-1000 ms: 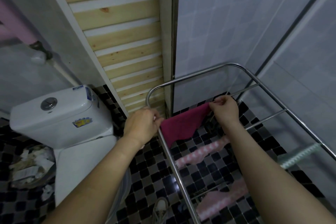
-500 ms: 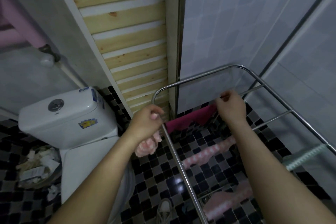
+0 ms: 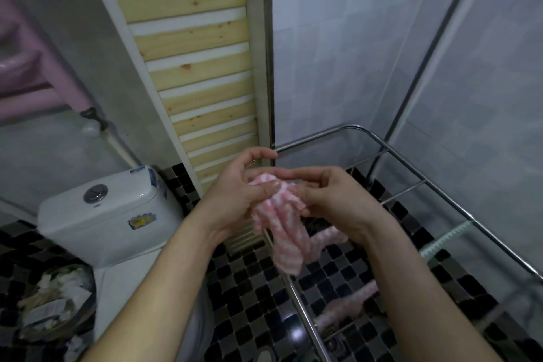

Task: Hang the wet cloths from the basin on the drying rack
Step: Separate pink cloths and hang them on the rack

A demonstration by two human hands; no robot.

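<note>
A pink-and-white fluffy cloth (image 3: 282, 223) hangs bunched between my two hands, above the near-left corner of the steel drying rack (image 3: 411, 173). My left hand (image 3: 238, 191) pinches its top with thumb and fingers. My right hand (image 3: 329, 197) grips its upper right edge. Lower on the rack, two more pink cloths (image 3: 329, 239) (image 3: 346, 306) drape over rails, and a pale green cloth (image 3: 440, 241) hangs on the right rail. The magenta cloth hung earlier is hidden behind my hands. No basin is in view.
A white toilet cistern (image 3: 102, 211) stands at the left, with a full waste bin (image 3: 50, 303) in front of it. A slatted wooden panel (image 3: 199, 67) leans in the corner. Tiled walls close in on the rack; the floor is black-and-grey mosaic.
My right hand left the magenta cloth on the rack rail and came to the pink-and-white cloth that my left hand brought up. Both hands now hold it together.
</note>
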